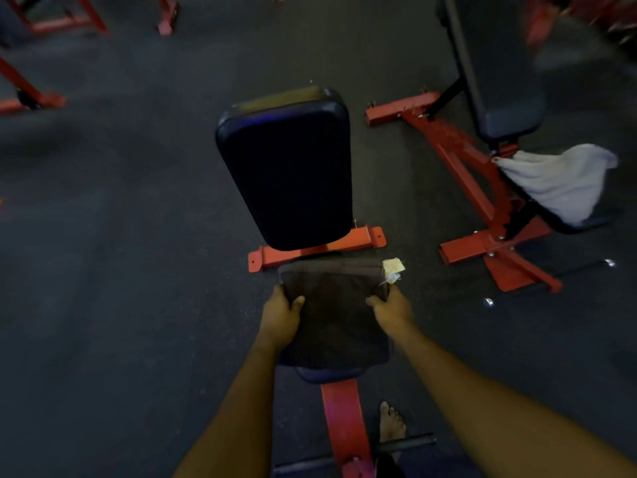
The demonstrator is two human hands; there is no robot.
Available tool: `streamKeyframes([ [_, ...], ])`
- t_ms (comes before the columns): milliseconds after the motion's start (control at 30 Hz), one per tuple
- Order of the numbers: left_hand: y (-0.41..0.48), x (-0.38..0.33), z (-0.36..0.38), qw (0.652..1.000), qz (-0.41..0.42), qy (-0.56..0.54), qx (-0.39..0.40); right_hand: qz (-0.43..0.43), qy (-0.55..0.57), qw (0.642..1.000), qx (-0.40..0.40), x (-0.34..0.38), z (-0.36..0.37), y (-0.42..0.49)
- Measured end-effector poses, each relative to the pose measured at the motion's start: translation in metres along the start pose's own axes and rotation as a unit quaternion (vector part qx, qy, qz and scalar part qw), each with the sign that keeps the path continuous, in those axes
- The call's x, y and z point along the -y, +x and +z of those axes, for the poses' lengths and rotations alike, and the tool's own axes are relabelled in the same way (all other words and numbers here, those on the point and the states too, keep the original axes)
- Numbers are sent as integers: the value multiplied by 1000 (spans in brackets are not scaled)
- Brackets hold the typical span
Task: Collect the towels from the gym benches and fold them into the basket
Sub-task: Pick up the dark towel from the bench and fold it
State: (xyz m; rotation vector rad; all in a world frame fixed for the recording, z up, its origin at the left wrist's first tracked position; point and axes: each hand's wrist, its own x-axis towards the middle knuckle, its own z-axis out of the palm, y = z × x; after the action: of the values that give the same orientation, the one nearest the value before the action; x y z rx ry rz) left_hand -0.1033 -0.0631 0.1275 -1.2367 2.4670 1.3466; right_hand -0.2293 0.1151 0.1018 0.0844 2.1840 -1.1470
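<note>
A dark brown towel lies folded flat on the seat of the red-framed bench right below me. My left hand grips its left edge and my right hand grips its right edge, thumbs on top. A pale label sticks out at the towel's far right corner. The bench's dark backrest rises just beyond the towel. A white towel is draped over the seat of a second bench at the right. No basket is in view.
Dark rubber floor spreads to the left. More red machine frames stand at the far left and top. A bare foot rests beside the bench's beam, over a black crossbar.
</note>
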Motion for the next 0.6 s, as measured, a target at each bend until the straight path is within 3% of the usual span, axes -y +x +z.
streamKeyframes([
  [300,-124,-83,3,988,151,6,41,-26,72,985,-158,-24,-106,-156],
  [600,-266,-176,140,940,295,67,158,7,163,934,-319,-161,-257,-307],
])
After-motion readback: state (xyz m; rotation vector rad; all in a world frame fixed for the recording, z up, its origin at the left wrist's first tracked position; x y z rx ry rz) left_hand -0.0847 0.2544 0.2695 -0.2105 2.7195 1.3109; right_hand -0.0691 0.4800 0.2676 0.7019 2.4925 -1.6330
